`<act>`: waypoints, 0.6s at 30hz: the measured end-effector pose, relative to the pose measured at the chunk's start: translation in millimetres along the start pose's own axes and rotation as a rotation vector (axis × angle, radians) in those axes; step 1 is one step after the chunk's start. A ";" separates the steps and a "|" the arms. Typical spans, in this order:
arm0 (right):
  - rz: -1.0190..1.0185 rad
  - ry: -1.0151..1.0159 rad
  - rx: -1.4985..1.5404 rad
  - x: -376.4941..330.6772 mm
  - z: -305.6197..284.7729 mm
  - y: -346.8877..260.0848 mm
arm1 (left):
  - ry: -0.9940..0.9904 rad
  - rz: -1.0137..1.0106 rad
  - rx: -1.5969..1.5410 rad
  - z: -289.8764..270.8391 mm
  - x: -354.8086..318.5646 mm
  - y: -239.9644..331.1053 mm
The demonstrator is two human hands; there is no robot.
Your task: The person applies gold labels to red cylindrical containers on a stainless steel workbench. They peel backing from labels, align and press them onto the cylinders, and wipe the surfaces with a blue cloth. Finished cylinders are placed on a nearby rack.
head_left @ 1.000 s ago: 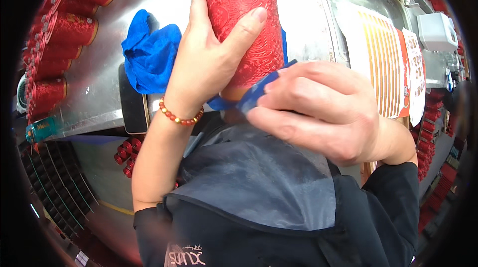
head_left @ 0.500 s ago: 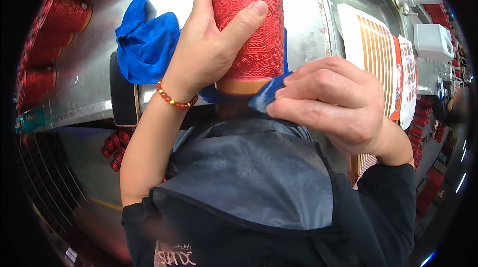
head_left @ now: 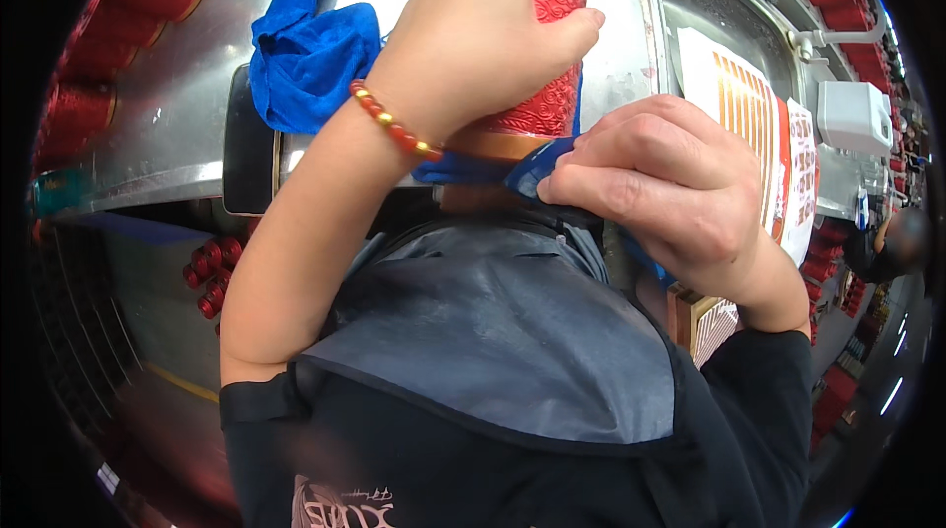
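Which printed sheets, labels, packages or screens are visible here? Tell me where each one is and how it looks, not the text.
Printed sheet: lies right of the right hand, by the steel sink; white rectangle, orange stripes, red band.
Second printed sheet: beside the first, farther right; white with small red marks.
White box: right edge; plain, no print readable.
Striped card: under the right wrist; orange and white lines.
No screens.

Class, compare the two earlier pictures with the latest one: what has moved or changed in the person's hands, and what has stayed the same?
The left hand has shifted up the red embossed cylinder, now covering more of it, thumb wrapped round its right side. The right hand keeps pinching the blue cloth at the cylinder's gold-banded lower end. The second blue cloth still lies on the steel counter.
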State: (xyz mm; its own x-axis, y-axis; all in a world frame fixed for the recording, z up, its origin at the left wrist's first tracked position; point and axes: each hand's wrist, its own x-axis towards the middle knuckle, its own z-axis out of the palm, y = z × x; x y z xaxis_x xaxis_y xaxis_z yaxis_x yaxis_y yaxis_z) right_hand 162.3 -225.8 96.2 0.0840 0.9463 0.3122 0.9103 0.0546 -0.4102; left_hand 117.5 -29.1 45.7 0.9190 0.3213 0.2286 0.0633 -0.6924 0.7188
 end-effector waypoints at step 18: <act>0.008 -0.043 -0.036 8.5 -1.5 -5.7 | -0.011 0.199 -0.401 6.9 -4.9 -27.8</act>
State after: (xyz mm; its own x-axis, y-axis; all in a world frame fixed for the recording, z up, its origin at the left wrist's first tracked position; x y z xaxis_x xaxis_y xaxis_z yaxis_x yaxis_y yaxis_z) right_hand 158.4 -218.6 102.4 0.0750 0.9595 0.2715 0.9239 0.0356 -0.3810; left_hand 113.9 -15.8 20.1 0.9020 0.1990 0.3832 -0.2693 -0.4343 0.8595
